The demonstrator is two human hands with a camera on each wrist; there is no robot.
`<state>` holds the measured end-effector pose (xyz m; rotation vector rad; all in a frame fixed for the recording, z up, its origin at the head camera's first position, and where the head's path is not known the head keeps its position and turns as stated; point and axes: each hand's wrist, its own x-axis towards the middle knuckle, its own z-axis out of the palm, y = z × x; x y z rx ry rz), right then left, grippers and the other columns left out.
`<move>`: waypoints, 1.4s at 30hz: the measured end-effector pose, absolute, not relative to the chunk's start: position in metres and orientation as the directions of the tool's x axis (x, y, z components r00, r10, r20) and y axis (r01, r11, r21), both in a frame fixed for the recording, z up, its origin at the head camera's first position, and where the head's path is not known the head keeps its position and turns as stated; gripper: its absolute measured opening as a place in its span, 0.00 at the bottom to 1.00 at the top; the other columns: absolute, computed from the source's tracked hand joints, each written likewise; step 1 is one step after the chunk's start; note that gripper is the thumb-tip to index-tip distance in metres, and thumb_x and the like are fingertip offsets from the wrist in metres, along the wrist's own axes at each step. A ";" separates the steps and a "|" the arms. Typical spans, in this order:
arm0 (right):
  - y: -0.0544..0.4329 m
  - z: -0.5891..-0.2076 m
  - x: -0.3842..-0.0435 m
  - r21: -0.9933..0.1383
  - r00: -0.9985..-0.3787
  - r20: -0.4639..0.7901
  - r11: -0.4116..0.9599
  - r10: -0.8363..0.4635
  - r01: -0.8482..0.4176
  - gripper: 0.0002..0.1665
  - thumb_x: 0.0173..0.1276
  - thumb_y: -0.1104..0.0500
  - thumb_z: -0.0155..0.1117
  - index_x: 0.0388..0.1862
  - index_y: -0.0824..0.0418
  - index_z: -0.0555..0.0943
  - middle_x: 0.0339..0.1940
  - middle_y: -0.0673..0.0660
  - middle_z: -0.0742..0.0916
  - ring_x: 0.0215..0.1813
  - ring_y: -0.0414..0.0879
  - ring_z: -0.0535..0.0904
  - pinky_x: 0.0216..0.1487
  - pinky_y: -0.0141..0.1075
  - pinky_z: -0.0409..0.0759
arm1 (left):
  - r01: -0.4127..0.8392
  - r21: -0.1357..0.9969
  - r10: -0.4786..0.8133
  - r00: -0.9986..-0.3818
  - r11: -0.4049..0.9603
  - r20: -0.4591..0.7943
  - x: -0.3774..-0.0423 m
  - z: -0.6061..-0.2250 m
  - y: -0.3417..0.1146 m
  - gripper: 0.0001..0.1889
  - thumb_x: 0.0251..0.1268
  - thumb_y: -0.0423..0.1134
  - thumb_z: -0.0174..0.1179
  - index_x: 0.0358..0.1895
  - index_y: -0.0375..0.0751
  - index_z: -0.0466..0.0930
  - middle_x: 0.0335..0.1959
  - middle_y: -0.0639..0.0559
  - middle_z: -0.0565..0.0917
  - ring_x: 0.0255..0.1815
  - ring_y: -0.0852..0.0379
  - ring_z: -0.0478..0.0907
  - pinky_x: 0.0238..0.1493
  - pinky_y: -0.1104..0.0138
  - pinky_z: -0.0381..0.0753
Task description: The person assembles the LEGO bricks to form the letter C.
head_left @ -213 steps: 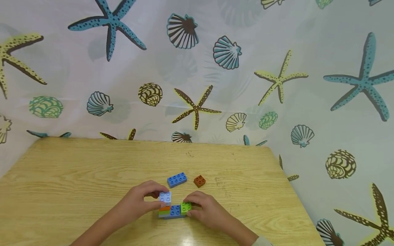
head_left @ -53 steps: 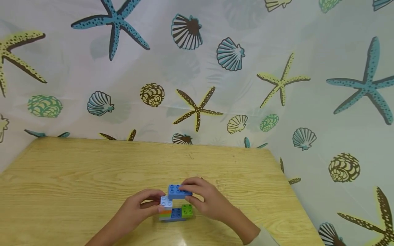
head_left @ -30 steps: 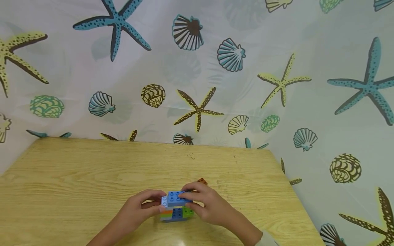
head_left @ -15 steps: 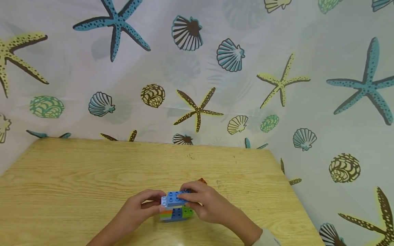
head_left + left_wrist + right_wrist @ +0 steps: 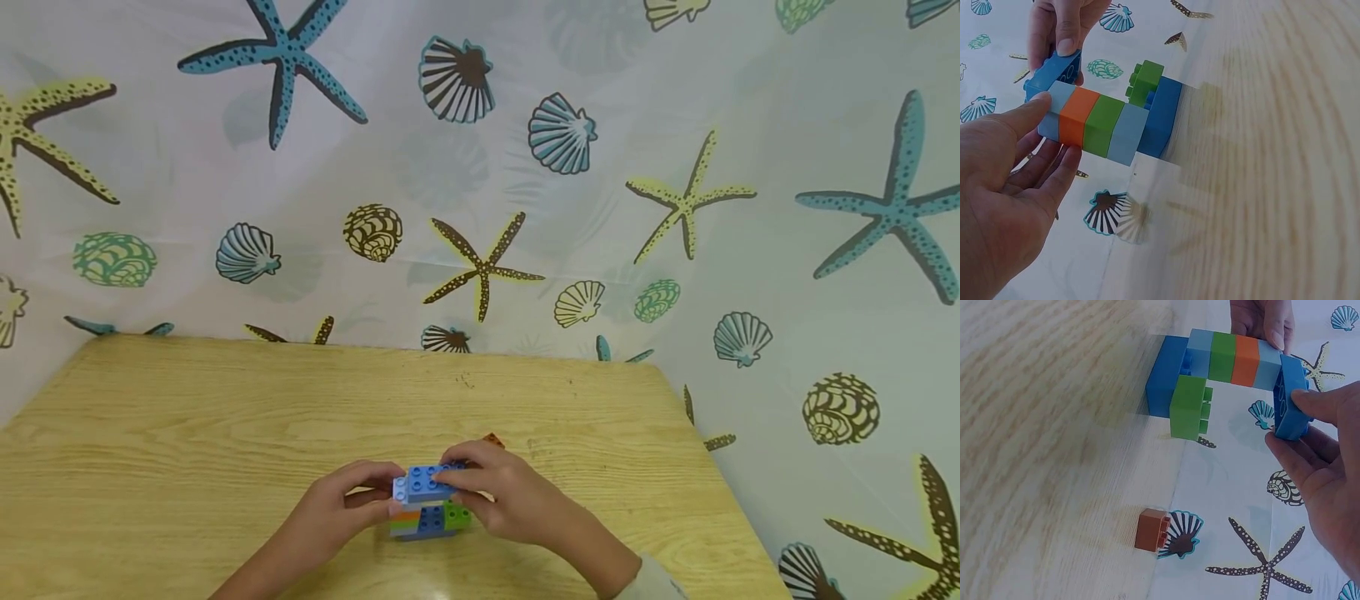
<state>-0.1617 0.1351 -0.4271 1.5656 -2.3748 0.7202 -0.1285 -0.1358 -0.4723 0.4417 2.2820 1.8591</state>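
A column of light blue, green, orange and light blue bricks rises from one end of a blue base brick [image 5: 1163,378]. A green brick [image 5: 1186,406] sits on the base's other end. My left hand [image 5: 330,504] pinches the column near its top light blue brick [image 5: 1060,94], thumb on one side, fingers on the other. My right hand [image 5: 510,500] grips a long blue brick [image 5: 1291,397] between thumb and fingers. One end of that brick lies over the top light blue brick; its other end juts out above the green one, with a gap between.
A small brown brick [image 5: 1150,530] lies on the wooden table [image 5: 225,417], beyond the right hand and partly hidden by it in the head view. A cloth [image 5: 480,167] printed with shells and starfish hangs behind the table.
The right hand left the green brick, picked the long blue brick off the table and lowered it onto the column's top. Over the last second both hands stay almost still.
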 end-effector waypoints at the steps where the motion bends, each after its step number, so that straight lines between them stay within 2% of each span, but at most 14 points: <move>1: 0.135 -0.427 -0.161 -0.287 -0.421 0.419 0.323 -0.804 -0.902 0.18 0.70 0.65 0.68 0.58 0.59 0.85 0.57 0.57 0.82 0.57 0.46 0.80 0.55 0.26 0.80 | 0.122 0.976 0.329 -0.943 0.182 0.057 -0.129 -0.472 -0.136 0.25 0.66 0.44 0.68 0.62 0.36 0.78 0.61 0.41 0.79 0.62 0.45 0.78 0.58 0.68 0.82; 7: 0.136 -0.424 -0.160 -0.347 -0.482 0.371 0.363 -0.794 -0.865 0.18 0.69 0.63 0.70 0.57 0.58 0.84 0.59 0.55 0.83 0.60 0.45 0.80 0.57 0.28 0.80 | 0.095 0.978 0.318 -0.948 0.186 0.032 -0.129 -0.472 -0.136 0.25 0.64 0.46 0.69 0.61 0.39 0.79 0.60 0.42 0.79 0.61 0.47 0.78 0.58 0.70 0.82; 13: 0.141 -0.425 -0.160 -0.445 -0.542 0.367 0.370 -0.756 -0.816 0.19 0.72 0.58 0.67 0.60 0.56 0.82 0.63 0.53 0.82 0.66 0.45 0.77 0.64 0.37 0.80 | 0.128 0.970 0.330 -0.943 0.205 0.054 -0.129 -0.472 -0.137 0.27 0.65 0.47 0.69 0.62 0.36 0.78 0.60 0.42 0.80 0.60 0.47 0.79 0.58 0.68 0.82; 17: 0.149 -0.429 -0.161 -0.557 -0.623 0.386 0.367 -0.680 -0.745 0.19 0.76 0.55 0.62 0.63 0.54 0.81 0.64 0.51 0.81 0.66 0.46 0.77 0.64 0.42 0.80 | 0.132 0.956 0.299 -0.953 0.261 0.050 -0.129 -0.470 -0.134 0.25 0.63 0.48 0.70 0.61 0.42 0.80 0.59 0.47 0.81 0.59 0.51 0.79 0.58 0.69 0.82; 21: 0.160 -0.435 -0.168 -0.679 -0.715 0.376 0.350 -0.589 -0.645 0.17 0.78 0.55 0.59 0.62 0.52 0.81 0.62 0.51 0.83 0.62 0.48 0.80 0.61 0.42 0.82 | 0.159 0.944 0.279 -0.957 0.289 0.075 -0.127 -0.467 -0.130 0.25 0.62 0.49 0.70 0.61 0.50 0.80 0.60 0.52 0.81 0.59 0.53 0.79 0.62 0.62 0.80; 25: 0.172 -0.447 -0.182 -0.783 -0.807 0.299 0.352 -0.509 -0.512 0.16 0.77 0.53 0.60 0.60 0.54 0.83 0.59 0.55 0.84 0.60 0.50 0.81 0.61 0.43 0.82 | 0.203 0.929 0.275 -0.954 0.308 0.118 -0.126 -0.462 -0.125 0.24 0.63 0.52 0.69 0.62 0.57 0.79 0.60 0.57 0.81 0.60 0.56 0.78 0.66 0.53 0.78; 28: 0.181 -0.458 -0.195 -0.818 -0.853 0.223 0.387 -0.471 -0.427 0.19 0.76 0.52 0.61 0.61 0.58 0.82 0.60 0.57 0.84 0.62 0.51 0.80 0.63 0.44 0.81 | 0.218 0.922 0.269 -0.954 0.321 0.132 -0.125 -0.458 -0.120 0.22 0.62 0.55 0.69 0.59 0.60 0.81 0.58 0.60 0.81 0.60 0.58 0.79 0.66 0.51 0.77; 33: 0.187 -0.473 -0.210 -0.824 -0.871 0.155 0.426 -0.466 -0.374 0.22 0.75 0.52 0.63 0.62 0.61 0.81 0.61 0.56 0.83 0.64 0.53 0.79 0.65 0.44 0.80 | 0.218 0.916 0.262 -0.956 0.337 0.131 -0.127 -0.457 -0.115 0.16 0.61 0.54 0.70 0.52 0.64 0.84 0.56 0.62 0.82 0.60 0.58 0.79 0.65 0.50 0.78; 42: 0.187 -0.484 -0.221 -0.806 -0.873 0.111 0.471 -0.474 -0.358 0.20 0.74 0.58 0.64 0.62 0.62 0.81 0.60 0.58 0.82 0.64 0.55 0.78 0.66 0.46 0.79 | 0.225 0.911 0.240 -0.960 0.347 0.145 -0.127 -0.461 -0.112 0.12 0.62 0.53 0.69 0.49 0.66 0.86 0.53 0.63 0.83 0.58 0.58 0.79 0.63 0.51 0.80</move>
